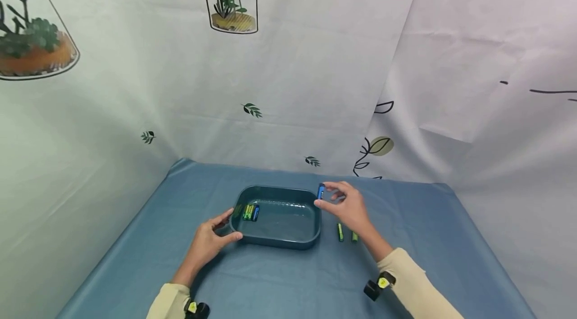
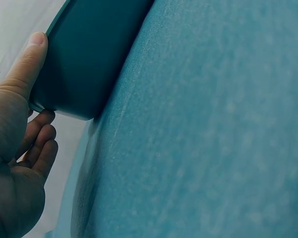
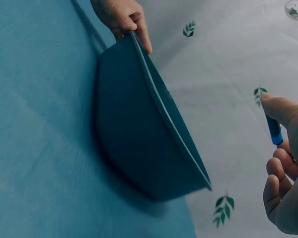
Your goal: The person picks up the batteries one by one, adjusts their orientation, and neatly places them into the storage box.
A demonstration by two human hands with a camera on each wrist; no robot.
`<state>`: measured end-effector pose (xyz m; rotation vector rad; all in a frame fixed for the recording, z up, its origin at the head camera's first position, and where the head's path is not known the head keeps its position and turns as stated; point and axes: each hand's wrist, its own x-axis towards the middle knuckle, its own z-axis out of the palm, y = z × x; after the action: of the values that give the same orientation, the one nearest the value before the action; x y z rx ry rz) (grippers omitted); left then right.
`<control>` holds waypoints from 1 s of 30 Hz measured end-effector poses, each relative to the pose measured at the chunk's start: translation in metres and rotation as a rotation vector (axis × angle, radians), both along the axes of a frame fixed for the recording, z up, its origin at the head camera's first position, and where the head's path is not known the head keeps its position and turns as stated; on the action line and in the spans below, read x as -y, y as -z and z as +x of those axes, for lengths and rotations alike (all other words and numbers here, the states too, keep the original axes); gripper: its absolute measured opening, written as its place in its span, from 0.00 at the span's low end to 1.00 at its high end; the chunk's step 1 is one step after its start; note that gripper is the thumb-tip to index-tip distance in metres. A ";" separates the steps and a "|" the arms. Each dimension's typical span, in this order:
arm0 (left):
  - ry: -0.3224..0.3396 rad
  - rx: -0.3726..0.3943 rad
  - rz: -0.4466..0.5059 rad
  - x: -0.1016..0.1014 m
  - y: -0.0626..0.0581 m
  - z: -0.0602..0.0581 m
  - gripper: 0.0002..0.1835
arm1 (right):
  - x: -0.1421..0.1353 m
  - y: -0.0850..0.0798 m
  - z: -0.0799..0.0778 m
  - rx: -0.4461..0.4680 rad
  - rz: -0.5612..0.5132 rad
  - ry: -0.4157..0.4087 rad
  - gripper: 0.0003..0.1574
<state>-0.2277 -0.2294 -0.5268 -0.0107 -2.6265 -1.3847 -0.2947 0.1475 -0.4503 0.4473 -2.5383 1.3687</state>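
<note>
A dark teal rectangular dish sits on the cloth. My left hand holds its left end, thumb at the near corner and fingers along the left side; in the left wrist view the thumb lies against the outer wall. My right hand pinches a blue battery between thumb and fingers, upright, by the dish's right rim. The right wrist view shows this battery apart from the dish wall. At the left inside the dish lie green batteries and a blue battery, side by side.
Two green batteries lie on the cloth right of the dish: one battery in plain view, another battery close to my right forearm. Blue cloth covers the table. A white printed curtain rises behind it.
</note>
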 end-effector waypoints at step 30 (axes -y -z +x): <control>-0.004 0.032 -0.032 -0.001 -0.004 -0.002 0.45 | 0.113 0.012 -0.034 0.123 -0.028 -0.190 0.30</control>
<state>-0.2298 -0.2288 -0.5224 0.0128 -2.6729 -1.3521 -0.3282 0.0349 -0.4622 0.6323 -2.6275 1.5399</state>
